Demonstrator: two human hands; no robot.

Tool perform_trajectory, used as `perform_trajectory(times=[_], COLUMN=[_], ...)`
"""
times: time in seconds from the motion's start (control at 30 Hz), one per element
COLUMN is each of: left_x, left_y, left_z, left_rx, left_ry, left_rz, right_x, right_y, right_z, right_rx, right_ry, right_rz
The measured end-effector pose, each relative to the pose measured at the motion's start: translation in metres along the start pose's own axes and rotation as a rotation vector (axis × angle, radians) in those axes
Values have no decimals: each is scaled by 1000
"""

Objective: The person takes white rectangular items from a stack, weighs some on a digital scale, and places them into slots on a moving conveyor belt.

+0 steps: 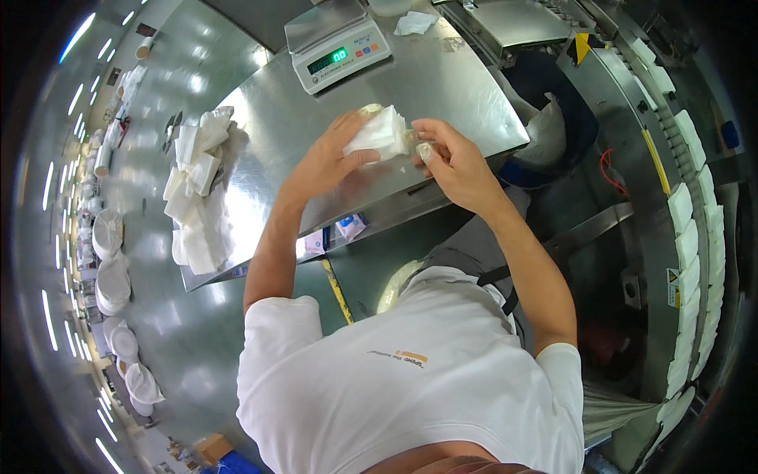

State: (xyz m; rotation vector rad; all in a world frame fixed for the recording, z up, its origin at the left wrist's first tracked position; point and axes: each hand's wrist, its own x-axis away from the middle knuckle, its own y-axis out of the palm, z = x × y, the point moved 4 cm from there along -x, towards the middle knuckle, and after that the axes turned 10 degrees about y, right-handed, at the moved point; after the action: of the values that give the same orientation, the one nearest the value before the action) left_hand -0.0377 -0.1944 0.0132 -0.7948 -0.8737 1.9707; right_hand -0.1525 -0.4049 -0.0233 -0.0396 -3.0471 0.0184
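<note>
A white folded stack of sheets (380, 134), like wipes or tissue, is held over the steel table by my left hand (328, 158). The thumb lies along its near side, with the fingers behind it. What looks like clear film shows at the stack's right end. Close by that end is my right hand (454, 162), its fingers curled. Something small and pale shows at its fingertips, too small to name. Beyond the hands, an electronic scale (338, 51) with a lit green display stands on the steel table (268, 103).
Several white folded packs (193, 189) are heaped along the table's left edge. A crumpled white sheet (415, 23) lies right of the scale. To the right, a conveyor (667, 197) carries rows of white stacks. A dark lined bin (553, 118) stands beside the table's right corner.
</note>
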Motion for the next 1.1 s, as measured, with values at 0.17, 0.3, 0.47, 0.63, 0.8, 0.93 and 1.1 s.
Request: perform_trajectory(times=[0.17,0.3,0.47,0.63,0.8,0.93,1.1], left_x=[1,-2,9,-4,-24,-46,-77], left_y=[-2,-10,-46,-49,25,81,151], left_z=[-2,-3,-23,16,104,151,193], left_rx=[34,48,186,684,1064,1233,1326], left_ry=[-17,-50,-231,-270,-90,-144,-153], left_rz=[23,155,416,452,89,-44,-214], right_x=[0,1,11,42,83,136,212], right_y=[0,-5,-8,-23,-43,-84,-138], right_z=[5,5,-22,-96,-121,-92,-29], right_rx=[-46,81,142,279,275,183,-251], right_ry=[-17,-36,-111,-371,-372,-123,66], right_rz=[70,120,170,214,149,295,522])
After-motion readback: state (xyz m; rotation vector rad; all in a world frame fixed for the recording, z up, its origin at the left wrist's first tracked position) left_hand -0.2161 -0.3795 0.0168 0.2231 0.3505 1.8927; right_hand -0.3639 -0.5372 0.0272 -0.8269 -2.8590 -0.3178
